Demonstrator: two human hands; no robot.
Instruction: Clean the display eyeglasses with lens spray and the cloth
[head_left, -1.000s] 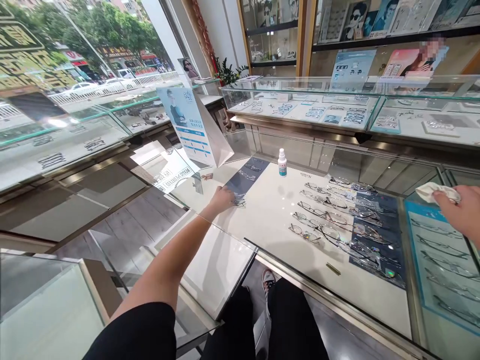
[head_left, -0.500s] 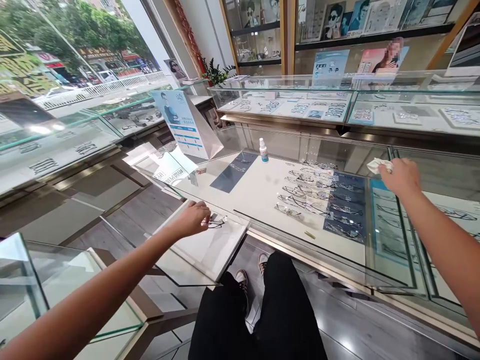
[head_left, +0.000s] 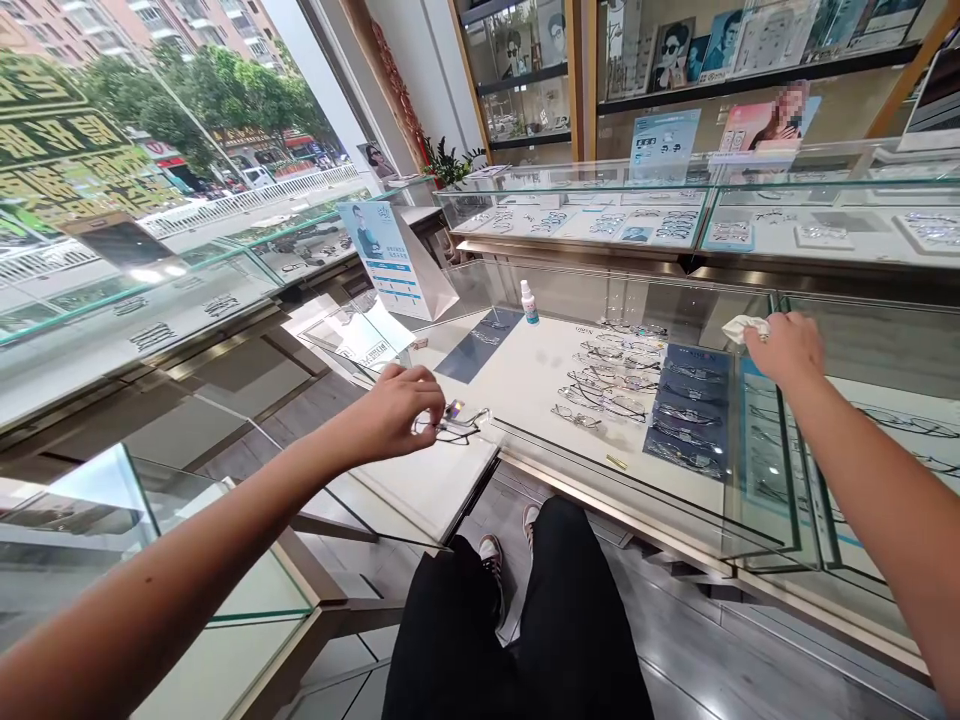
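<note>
Pinched in my left hand (head_left: 401, 410) is a pair of eyeglasses (head_left: 459, 430) with thin dark frames, held over the white-lined drawer (head_left: 427, 485). A small coloured patch shows near one lens. My right hand (head_left: 789, 347) is closed on a crumpled white cloth (head_left: 742, 328) above the right part of the glass display case (head_left: 517, 395). Inside that case, rows of eyeglasses (head_left: 607, 375) lie between my two hands, some over a dark blue mat (head_left: 688, 410). A small white spray bottle (head_left: 529, 303) stands at the far side.
A blue and white standing sign (head_left: 394, 262) and loose papers (head_left: 367, 335) are at the left end of the case. More glass showcases (head_left: 585, 215) run along the back, and another glass counter corner (head_left: 300, 590) juts in at lower left. A small gold-coloured piece (head_left: 616, 461) lies near the front edge.
My left hand has lifted the eyeglasses up and to the right, so more of the frame shows. My right hand with the cloth has shifted slightly left. The view has tilted a little.
</note>
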